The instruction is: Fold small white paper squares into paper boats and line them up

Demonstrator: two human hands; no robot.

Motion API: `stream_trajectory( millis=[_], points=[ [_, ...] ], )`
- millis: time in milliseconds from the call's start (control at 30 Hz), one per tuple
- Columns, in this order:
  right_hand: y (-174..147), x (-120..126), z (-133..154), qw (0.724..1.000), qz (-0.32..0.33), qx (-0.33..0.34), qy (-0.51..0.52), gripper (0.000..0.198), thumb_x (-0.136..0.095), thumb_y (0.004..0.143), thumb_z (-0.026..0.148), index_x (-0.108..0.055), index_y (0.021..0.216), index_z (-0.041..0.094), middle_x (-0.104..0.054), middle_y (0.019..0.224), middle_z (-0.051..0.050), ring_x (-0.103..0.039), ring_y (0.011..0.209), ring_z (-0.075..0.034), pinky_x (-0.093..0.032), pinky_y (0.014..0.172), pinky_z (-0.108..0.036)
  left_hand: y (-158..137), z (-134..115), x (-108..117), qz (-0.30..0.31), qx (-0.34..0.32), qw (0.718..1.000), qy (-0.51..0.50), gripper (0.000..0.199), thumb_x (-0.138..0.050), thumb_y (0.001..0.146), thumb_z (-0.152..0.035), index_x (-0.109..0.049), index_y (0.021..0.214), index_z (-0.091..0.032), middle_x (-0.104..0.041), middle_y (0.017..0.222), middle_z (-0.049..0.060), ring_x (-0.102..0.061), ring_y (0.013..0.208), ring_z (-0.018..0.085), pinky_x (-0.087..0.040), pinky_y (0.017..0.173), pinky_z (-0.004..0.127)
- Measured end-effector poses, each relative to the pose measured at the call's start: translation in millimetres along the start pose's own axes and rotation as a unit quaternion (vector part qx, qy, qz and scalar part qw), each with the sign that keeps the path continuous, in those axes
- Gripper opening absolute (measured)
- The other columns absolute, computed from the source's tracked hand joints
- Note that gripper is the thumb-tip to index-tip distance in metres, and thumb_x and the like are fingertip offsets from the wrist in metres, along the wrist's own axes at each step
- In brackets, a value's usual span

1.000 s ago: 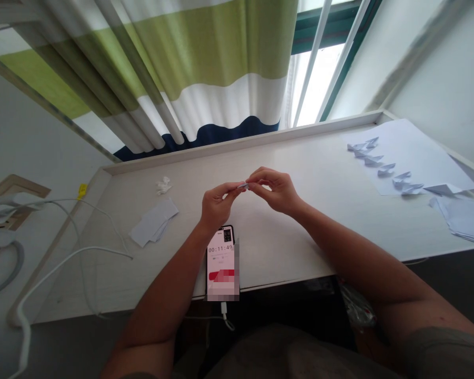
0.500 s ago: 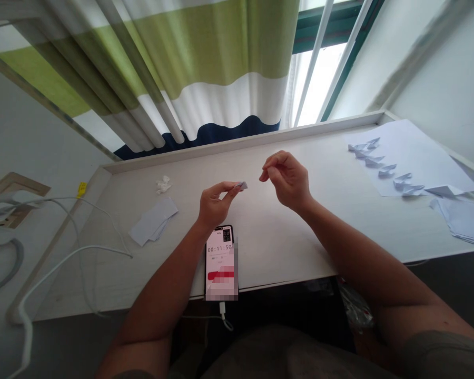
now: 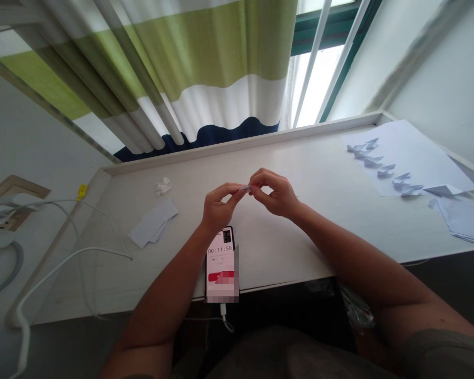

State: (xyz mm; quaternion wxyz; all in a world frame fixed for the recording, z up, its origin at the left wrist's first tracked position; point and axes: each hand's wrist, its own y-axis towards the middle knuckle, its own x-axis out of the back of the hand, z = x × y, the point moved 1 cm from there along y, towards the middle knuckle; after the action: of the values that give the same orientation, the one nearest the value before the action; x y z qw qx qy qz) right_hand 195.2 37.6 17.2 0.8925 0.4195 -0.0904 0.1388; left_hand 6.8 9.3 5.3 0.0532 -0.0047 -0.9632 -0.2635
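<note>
Between my two hands, above the middle of the white table (image 3: 296, 242), is a small folded piece of paper (image 3: 245, 188). The thumb and fingers of my left hand (image 3: 220, 204) pinch it from the left. My right hand (image 3: 274, 192) pinches at its right side, with thumb and forefinger closed together. The fingertips cover most of the paper, so its folded shape is hard to make out. A phone (image 3: 221, 266) showing a timer lies just below my left hand.
Several folded paper pieces (image 3: 386, 170) line a white sheet (image 3: 414, 142) at the right, near stacked paper (image 3: 460, 221). Paper slips (image 3: 154, 222) and a crumpled scrap (image 3: 163, 186) lie left. White cables (image 3: 75, 252) cross the left edge. A raised rim (image 3: 237, 146) runs along the back.
My right hand has moved left and down to the folded paper and now pinches it alongside my left hand. My left hand has shifted only slightly.
</note>
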Motion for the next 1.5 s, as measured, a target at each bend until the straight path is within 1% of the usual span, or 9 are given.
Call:
stream_trajectory(
  millis=[167, 267, 400, 533, 800, 1000, 1133, 1267, 1500],
  points=[
    [-1.1, -4.4, 3.0, 1.000, -0.024, 0.004, 0.016, 0.012, -0.064, 0.096, 0.016, -0.063, 0.086, 0.023, -0.066, 0.086, -0.002, -0.062, 0.072, -0.014, -0.055, 0.065, -0.030, 2.9, 3.1, -1.2, 0.028, 0.052, 0.994, -0.090, 0.023, -0.092, 0.085, -0.047, -0.087, 0.087, -0.025, -0.085, 0.090, 0.004, -0.076, 0.087, 0.018, -0.060, 0.086, 0.033],
    [-0.6, -4.2, 3.7, 0.994, -0.012, -0.071, 0.082, 0.013, -0.068, 0.095, 0.022, -0.064, 0.083, 0.022, -0.067, 0.083, -0.001, -0.065, 0.071, -0.014, -0.055, 0.063, -0.030, 3.9, 2.5, -1.4, 0.044, 0.081, 0.989, -0.112, 0.029, -0.094, 0.082, -0.050, -0.085, 0.083, -0.022, -0.083, 0.084, 0.004, -0.076, 0.081, 0.017, -0.061, 0.082, 0.033],
    [1.2, 0.0, 0.7, 0.967, 0.022, -0.179, 0.180, 0.021, -0.081, 0.093, 0.035, -0.070, 0.085, 0.019, -0.073, 0.078, -0.002, -0.071, 0.072, -0.016, -0.060, 0.066, -0.031, 2.9, -0.2, 1.0, 0.042, 0.103, 0.990, -0.084, 0.033, -0.092, 0.084, -0.052, -0.085, 0.085, -0.020, -0.083, 0.082, 0.006, -0.078, 0.079, 0.019, -0.064, 0.082, 0.036],
    [3.9, 5.4, -3.7, 0.952, 0.043, -0.216, 0.214, 0.027, -0.086, 0.090, 0.041, -0.076, 0.087, 0.016, -0.076, 0.076, -0.003, -0.071, 0.070, -0.016, -0.061, 0.067, -0.032, 2.7, 3.6, 7.3, 0.032, 0.090, 0.994, -0.056, 0.032, -0.092, 0.084, -0.050, -0.087, 0.093, -0.020, -0.084, 0.084, 0.006, -0.079, 0.077, 0.019, -0.064, 0.080, 0.035],
    [5.4, 8.5, -5.9, 0.944, 0.080, -0.238, 0.216, 0.029, -0.084, 0.090, 0.044, -0.078, 0.086, 0.016, -0.078, 0.073, -0.003, -0.073, 0.067, -0.015, -0.061, 0.066, -0.030, 4.8, 4.7, 13.2, 0.061, 0.066, 0.996, -0.019, 0.024, -0.085, 0.092, -0.047, -0.089, 0.100, -0.025, -0.085, 0.089, 0.005, -0.077, 0.079, 0.019, -0.063, 0.080, 0.035],
    [4.6, 4.9, -8.5, 0.935, 0.075, -0.230, 0.259, 0.039, -0.085, 0.090, 0.053, -0.075, 0.087, 0.016, -0.078, 0.074, -0.004, -0.075, 0.069, -0.016, -0.063, 0.068, -0.032, 5.3, 0.8, 3.2, 0.049, 0.049, 0.993, -0.091, 0.022, -0.090, 0.087, -0.048, -0.090, 0.095, -0.027, -0.081, 0.083, 0.003, -0.074, 0.078, 0.017, -0.060, 0.078, 0.033],
    [3.0, -1.5, -5.4, 0.942, 0.044, -0.215, 0.253, 0.039, -0.084, 0.092, 0.054, -0.071, 0.085, 0.018, -0.076, 0.073, -0.002, -0.072, 0.068, -0.015, -0.061, 0.067, -0.031, 4.5, -0.1, -1.4, 0.014, 0.032, 0.995, -0.094, 0.029, -0.093, 0.082, -0.056, -0.089, 0.088, -0.028, -0.080, 0.079, 0.002, -0.071, 0.075, 0.017, -0.059, 0.075, 0.034],
    [1.8, -4.8, -0.8, 0.951, 0.018, -0.202, 0.235, 0.032, -0.082, 0.095, 0.047, -0.069, 0.085, 0.019, -0.074, 0.074, -0.001, -0.070, 0.069, -0.015, -0.060, 0.067, -0.031, 3.1, -0.6, -4.5, -0.002, 0.058, 0.994, -0.091, 0.035, -0.090, 0.084, -0.058, -0.086, 0.087, -0.024, -0.081, 0.080, 0.003, -0.073, 0.075, 0.017, -0.059, 0.077, 0.036],
    [3.4, -3.9, 2.2, 0.938, 0.050, -0.190, 0.286, 0.036, -0.080, 0.097, 0.051, -0.070, 0.088, 0.018, -0.072, 0.074, -0.001, -0.068, 0.068, -0.014, -0.061, 0.068, -0.032, 2.6, 5.4, -7.3, 0.019, 0.117, 0.980, -0.163, 0.041, -0.093, 0.080, -0.058, -0.077, 0.093, -0.022, -0.079, 0.073, 0.000, -0.073, 0.066, 0.015, -0.058, 0.069, 0.032]
  ],
)
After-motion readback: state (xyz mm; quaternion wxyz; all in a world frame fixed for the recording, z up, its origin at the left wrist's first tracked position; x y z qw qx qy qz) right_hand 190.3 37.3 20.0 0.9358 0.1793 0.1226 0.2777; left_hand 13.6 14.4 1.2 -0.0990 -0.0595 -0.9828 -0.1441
